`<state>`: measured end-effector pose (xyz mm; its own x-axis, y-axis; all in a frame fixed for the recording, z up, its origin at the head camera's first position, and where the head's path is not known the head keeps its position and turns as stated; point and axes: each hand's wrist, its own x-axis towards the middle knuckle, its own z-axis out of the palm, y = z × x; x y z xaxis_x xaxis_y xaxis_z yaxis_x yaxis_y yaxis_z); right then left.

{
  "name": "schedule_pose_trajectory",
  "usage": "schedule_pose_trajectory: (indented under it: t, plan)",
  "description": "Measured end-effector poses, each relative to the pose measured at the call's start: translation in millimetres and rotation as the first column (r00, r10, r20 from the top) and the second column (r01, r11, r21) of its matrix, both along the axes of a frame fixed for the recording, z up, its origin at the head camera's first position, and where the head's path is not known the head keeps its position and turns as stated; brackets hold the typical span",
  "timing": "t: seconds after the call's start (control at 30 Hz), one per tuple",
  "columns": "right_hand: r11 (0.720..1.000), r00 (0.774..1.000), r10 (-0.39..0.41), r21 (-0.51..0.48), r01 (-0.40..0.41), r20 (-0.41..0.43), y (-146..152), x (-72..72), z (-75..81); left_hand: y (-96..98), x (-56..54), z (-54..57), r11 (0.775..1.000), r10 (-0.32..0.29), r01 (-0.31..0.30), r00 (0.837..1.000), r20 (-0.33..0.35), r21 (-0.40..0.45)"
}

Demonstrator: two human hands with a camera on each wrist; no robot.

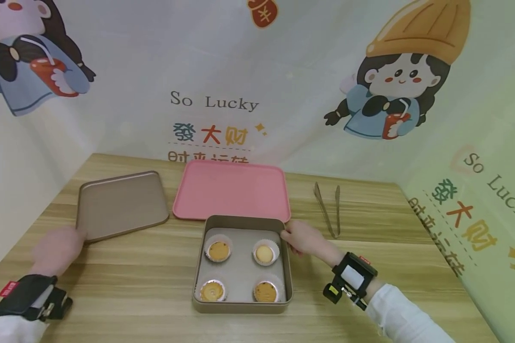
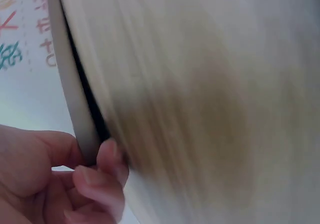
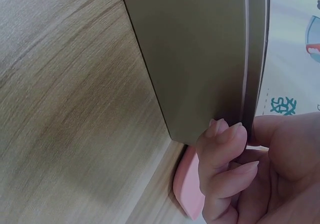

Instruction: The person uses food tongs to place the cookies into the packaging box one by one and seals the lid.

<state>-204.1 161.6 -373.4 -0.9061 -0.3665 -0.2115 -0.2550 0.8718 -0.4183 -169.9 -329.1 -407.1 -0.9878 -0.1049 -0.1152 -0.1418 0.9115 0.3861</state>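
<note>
My left hand (image 1: 60, 247) pinches the near-left corner of a flat brown tray (image 1: 122, 205) at the left of the table. The left wrist view shows thumb and fingers on the tray's edge (image 2: 77, 103). At the middle front stands a deep square baking tin (image 1: 242, 308). In it sit several small round pastries in paper cups, one such pastry (image 1: 264, 255) at the far right. My right hand (image 1: 303, 238) grips the tin's far-right corner, thumb on the rim and fingers against the outer wall (image 3: 195, 58).
A pink tray (image 1: 231, 190) lies at the back middle, directly behind the tin. Metal tongs (image 1: 324, 212) rest on the wooden table (image 1: 382, 228) to the right, beyond my right hand. A printed cloth (image 1: 300, 95) hangs along the table's back and right sides.
</note>
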Motion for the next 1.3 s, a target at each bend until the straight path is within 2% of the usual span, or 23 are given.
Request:
schedule_pose_trajectory:
  t: [0.1,0.2,0.3,0.33,0.47,0.6,0.73,0.8,0.87,0.9,0.97,1.1,1.13,1.3]
  plan:
    - [1.0,1.0,0.006,0.004,-0.006,-0.001,-0.7,-0.4,-0.6,-3.2,1.7,0.3,0.998,0.015,-0.013,0.999,-0.03,0.054]
    - [1.0,1.0,0.006,0.004,-0.006,-0.002,-0.8,-0.9,-1.3,-6.9,2.8,-0.2,0.996,0.022,-0.012,0.993,-0.116,0.086]
    - [1.0,1.0,0.006,0.0,-0.006,-0.003,-0.5,-1.1,-1.3,-11.3,2.3,1.0,0.995,0.075,-0.059,0.977,-0.201,0.085]
    - [1.0,1.0,0.007,0.0,-0.007,-0.004,-0.2,-1.1,-1.5,-12.2,1.2,1.6,0.992,0.113,-0.099,0.971,-0.211,0.076]
    - [1.0,1.0,-0.002,0.0,0.002,-0.01,1.0,-1.1,-1.7,-5.5,3.8,19.2,0.986,0.164,-0.15,0.958,-0.235,0.079]
    - [1.0,1.0,-0.009,0.004,0.009,-0.016,2.0,-0.8,-2.6,11.3,5.5,38.4,0.99,0.128,-0.108,0.954,-0.272,0.087]
    - [1.0,1.0,-0.001,-0.009,0.0,-0.02,1.8,0.4,-3.2,35.3,2.2,54.4,0.978,0.141,-0.088,0.949,-0.283,0.19]
    - [1.0,1.0,0.004,-0.015,-0.004,-0.024,2.2,0.9,-3.6,51.4,-1.8,61.6,0.959,0.15,-0.07,0.948,-0.281,0.275]
    - [1.0,1.0,0.005,-0.018,-0.006,-0.026,2.7,1.4,-3.9,70.3,-6.8,68.3,0.93,0.142,-0.035,0.952,-0.27,0.365]
    - [1.0,1.0,0.007,-0.02,-0.007,-0.028,3.2,1.5,-4.2,81.0,-9.9,70.8,0.911,0.139,-0.018,0.954,-0.264,0.412]
    - [1.0,1.0,0.007,-0.02,-0.007,-0.03,3.8,1.5,-4.8,103.3,-15.7,74.0,0.856,0.126,0.019,0.962,-0.244,0.516]
    - [1.0,0.999,0.006,-0.023,-0.007,-0.041,4.2,1.2,-6.2,148.3,-24.2,76.0,0.775,0.072,0.099,0.968,-0.242,0.624]
    - [1.0,0.999,0.007,-0.022,-0.008,-0.047,4.0,1.2,-6.3,158.4,-25.5,75.9,0.764,0.056,0.115,0.968,-0.243,0.634]
    - [0.999,0.997,0.01,-0.031,-0.013,-0.082,2.8,1.2,-7.0,195.9,-28.9,73.4,0.755,-0.006,0.163,0.97,-0.242,0.635]
